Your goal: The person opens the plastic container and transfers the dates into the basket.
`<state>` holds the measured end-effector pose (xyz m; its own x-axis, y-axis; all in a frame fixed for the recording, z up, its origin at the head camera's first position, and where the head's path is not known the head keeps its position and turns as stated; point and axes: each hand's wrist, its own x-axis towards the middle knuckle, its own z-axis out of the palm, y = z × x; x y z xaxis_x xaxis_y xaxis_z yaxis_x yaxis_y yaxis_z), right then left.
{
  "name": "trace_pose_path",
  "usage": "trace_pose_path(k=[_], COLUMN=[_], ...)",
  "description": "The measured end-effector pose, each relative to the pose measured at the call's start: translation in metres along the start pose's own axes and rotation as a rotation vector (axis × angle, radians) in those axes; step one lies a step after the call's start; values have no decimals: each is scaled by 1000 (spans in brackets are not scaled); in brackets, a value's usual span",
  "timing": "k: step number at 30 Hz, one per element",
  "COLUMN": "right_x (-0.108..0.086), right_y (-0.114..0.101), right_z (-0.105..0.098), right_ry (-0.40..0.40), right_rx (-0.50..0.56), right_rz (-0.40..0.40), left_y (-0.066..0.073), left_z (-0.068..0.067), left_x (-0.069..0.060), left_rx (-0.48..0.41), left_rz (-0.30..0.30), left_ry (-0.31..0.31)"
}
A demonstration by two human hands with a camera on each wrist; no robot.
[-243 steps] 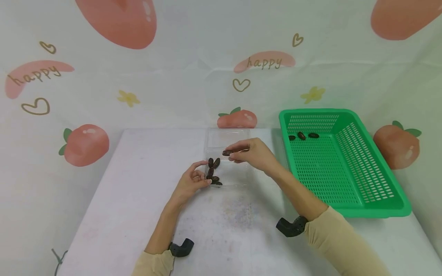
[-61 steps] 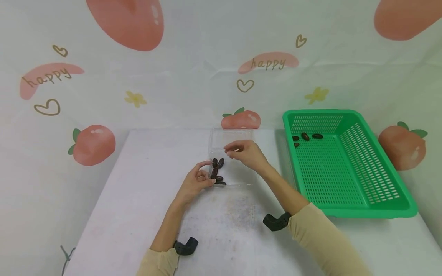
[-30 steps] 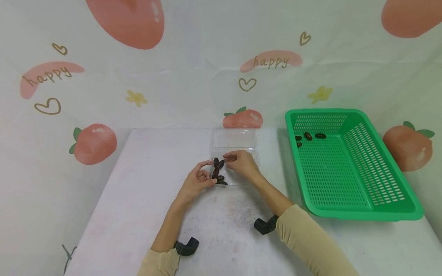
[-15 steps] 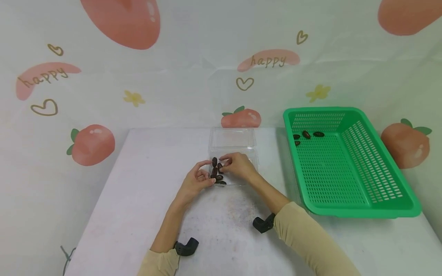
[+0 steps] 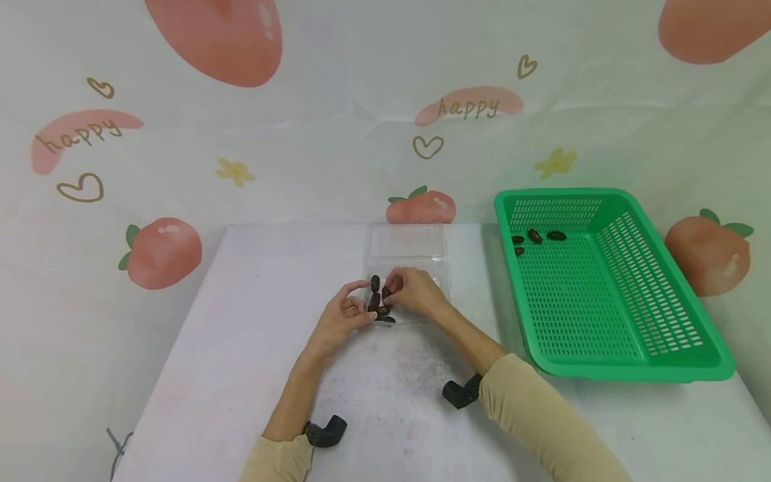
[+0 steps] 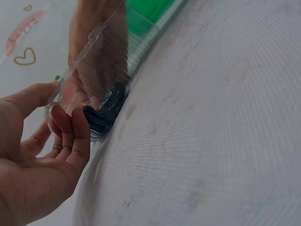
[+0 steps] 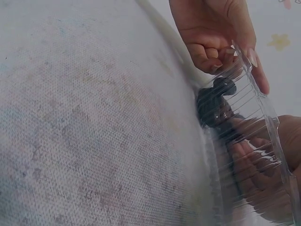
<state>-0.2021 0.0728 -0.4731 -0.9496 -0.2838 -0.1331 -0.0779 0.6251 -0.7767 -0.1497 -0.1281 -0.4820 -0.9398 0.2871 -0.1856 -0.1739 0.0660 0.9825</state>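
In the head view, a clear plastic clamshell box lies with its lid folded back, and several dark brown dates gather along its left side. My left hand grips the box's left wall; in the left wrist view its thumb and fingers hold the plastic. Inside the box, my right hand pinches a date just right of the others. Through the clear wall in the right wrist view, right-hand fingers touch the dark dates, which are partly blurred by ridges.
A green plastic basket stands on the right of the white table, with several dates in its far left corner. A printed cloth hangs behind the table's far edge.
About eight seconds ago my right hand held a date above the box. Since then it has lowered into the box and shifted the upper right date slightly toward me. My left hand keeps its grip.
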Motion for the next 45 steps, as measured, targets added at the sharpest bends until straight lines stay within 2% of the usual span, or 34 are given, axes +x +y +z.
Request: trace_pose_path(k=[5, 9, 18, 25, 29, 34, 38, 45], right_x=[-5, -10, -26, -39, -44, -51, -55, -62], right_y=[-1, -6, -27, -34, -32, -24, -14, 0], right_z=[-4, -11, -44, -72, -88, -107, -123, -148], right_ry=[8, 13, -35, -60, -62, -85, -114, -80], right_rx=[38, 46, 122, 182, 228, 349, 422, 417], right_rz=[19, -6, -54, -75, -59, -16, -12, -22], left_y=[-2, -3, 0, 1, 0, -1, -1, 1], left_z=[1, 1, -1, -2, -1, -2, -2, -2], left_x=[1, 2, 1, 2, 2, 0, -1, 0], left_rx=[-12, -13, -8, -5, -12, 0, 2, -8], left_rz=[-2, 0, -2, -15, -14, -24, -37, -25], left_ry=[-8, -1, -10, -9, -11, -15, -10, -20])
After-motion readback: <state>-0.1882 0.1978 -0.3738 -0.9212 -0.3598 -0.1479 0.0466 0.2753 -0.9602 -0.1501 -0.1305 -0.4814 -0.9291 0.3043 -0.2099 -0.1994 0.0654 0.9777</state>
